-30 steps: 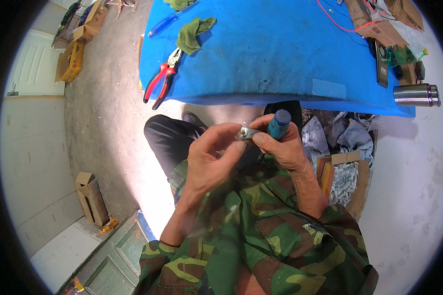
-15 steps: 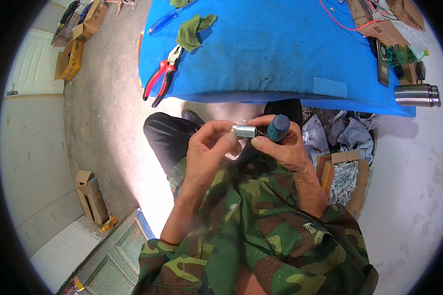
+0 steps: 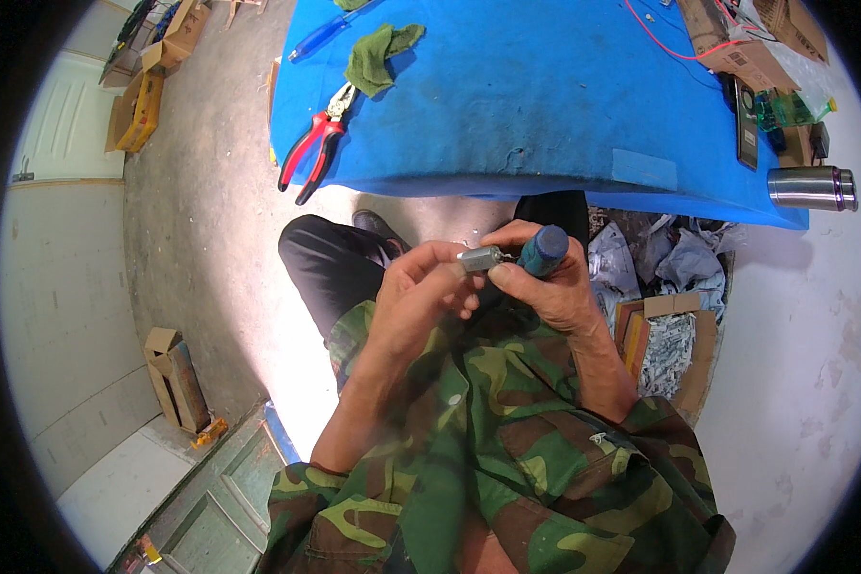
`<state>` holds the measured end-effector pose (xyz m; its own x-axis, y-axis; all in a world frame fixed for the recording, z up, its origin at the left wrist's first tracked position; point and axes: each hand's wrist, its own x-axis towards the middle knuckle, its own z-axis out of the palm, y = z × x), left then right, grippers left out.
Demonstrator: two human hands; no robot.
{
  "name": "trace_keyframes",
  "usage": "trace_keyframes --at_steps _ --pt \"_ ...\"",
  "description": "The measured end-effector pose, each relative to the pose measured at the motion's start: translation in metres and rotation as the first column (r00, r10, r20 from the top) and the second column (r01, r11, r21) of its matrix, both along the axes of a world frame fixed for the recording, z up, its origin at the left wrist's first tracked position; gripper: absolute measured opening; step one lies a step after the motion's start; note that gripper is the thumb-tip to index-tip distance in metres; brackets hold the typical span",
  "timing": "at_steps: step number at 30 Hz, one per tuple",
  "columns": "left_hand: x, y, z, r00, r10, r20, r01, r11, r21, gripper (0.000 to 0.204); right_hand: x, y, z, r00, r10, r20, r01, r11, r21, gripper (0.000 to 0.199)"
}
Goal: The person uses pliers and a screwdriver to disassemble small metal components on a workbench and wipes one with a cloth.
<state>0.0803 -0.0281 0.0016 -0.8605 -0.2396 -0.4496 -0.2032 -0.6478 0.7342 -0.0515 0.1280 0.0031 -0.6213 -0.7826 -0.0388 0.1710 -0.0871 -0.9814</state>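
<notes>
Over my lap, my left hand point(image 3: 416, 287) pinches the left end of a small silvery metal cylinder point(image 3: 479, 258), thumb below it and forefinger alongside. My right hand point(image 3: 555, 287) is wrapped round a blue-handled tool point(image 3: 545, 251), whose handle end points up at me; the hand hides its working end. Thumb and forefinger of that hand also touch the cylinder's right end, where a thin dark piece shows in the gap. Beyond my hands, red-and-black pliers point(image 3: 314, 148) lie on the blue-covered table point(image 3: 469, 105), jaws against a green cloth point(image 3: 378, 57).
At the table's right edge lie a steel flask point(image 3: 813, 188) and a dark phone-like slab point(image 3: 746, 124). A blue screwdriver-like handle point(image 3: 320, 41) is at the far left. Below, by my right leg, stands a carton of small silvery parts point(image 3: 668, 354), with plastic bags point(image 3: 612, 258) behind.
The cylinder has turned and tilted, its left end lower, and the brassy bit there no longer shows. My left hand has shifted slightly right, its lower fingers now curled beneath.
</notes>
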Motion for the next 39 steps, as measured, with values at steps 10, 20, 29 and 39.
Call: trace_keyframes --at_steps 10,20,29,39 --pt "0.003 0.007 0.000 0.998 -0.055 -0.026 0.054 0.998 -0.030 0.025 0.000 0.008 -0.006 0.961 -0.077 0.267 0.065 0.997 0.053 0.023" --pt "0.003 0.013 0.009 1.000 -0.015 0.006 0.016 0.965 -0.261 0.018 -0.007 0.012 -0.031 0.854 -0.007 0.521 0.113 0.978 -0.173 0.031" --pt "0.000 0.010 0.015 0.998 0.067 -0.023 -0.071 0.952 -0.299 0.017 -0.001 0.003 -0.017 0.899 -0.070 0.432 0.104 0.993 -0.057 0.026" --pt "0.001 0.005 0.016 0.992 0.115 -0.054 -0.127 0.930 -0.344 0.013 -0.002 0.002 -0.018 0.926 -0.041 0.376 0.039 0.999 0.012 0.032"
